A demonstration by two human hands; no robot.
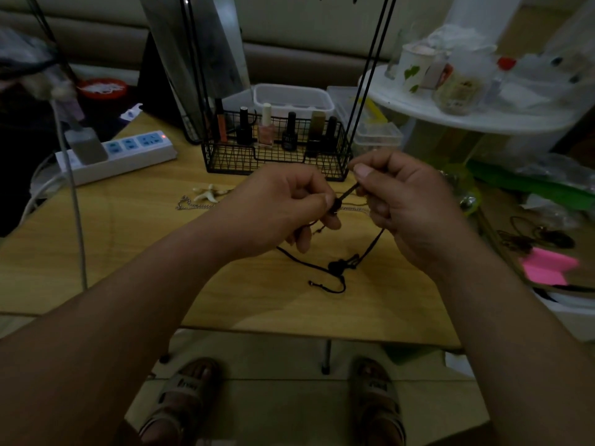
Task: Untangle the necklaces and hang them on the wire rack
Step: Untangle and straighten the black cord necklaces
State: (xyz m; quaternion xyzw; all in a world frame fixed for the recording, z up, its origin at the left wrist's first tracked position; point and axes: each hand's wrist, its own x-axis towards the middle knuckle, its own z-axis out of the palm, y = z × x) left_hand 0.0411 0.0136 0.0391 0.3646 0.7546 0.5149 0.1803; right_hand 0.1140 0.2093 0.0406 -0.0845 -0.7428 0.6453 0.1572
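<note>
Carrying everything, wooden table (128,252): a pale top that fills the middle of the view, with both forearms reaching over its near edge.
Wire rack (238,159): a black mesh basket stands at the far side of the table. Thin black uprights rise from it out of the top of the view.
Power strip (128,149): white, lying left of the rack, with one small red light lit.
Left hand (277,210): raised above the table, thumb and forefinger pinched on the black cord beside a dark bead, other fingers curled under.
Right hand (405,207): level with the left and close to it, thumb and forefinger pinched on the same cord. A short stretch runs taut between the two hands.
Black cord necklace (335,264): from the right hand it drops to the table, where its knotted part and loose ends lie just in front of the hands.
Nail polish bottles (266,130): upright in a row inside the basket.
Silver chain necklace (193,206): lying on the table left of the left hand, in front of the rack.
White starfish-shaped charm (209,192): on the table just beyond that chain.
</note>
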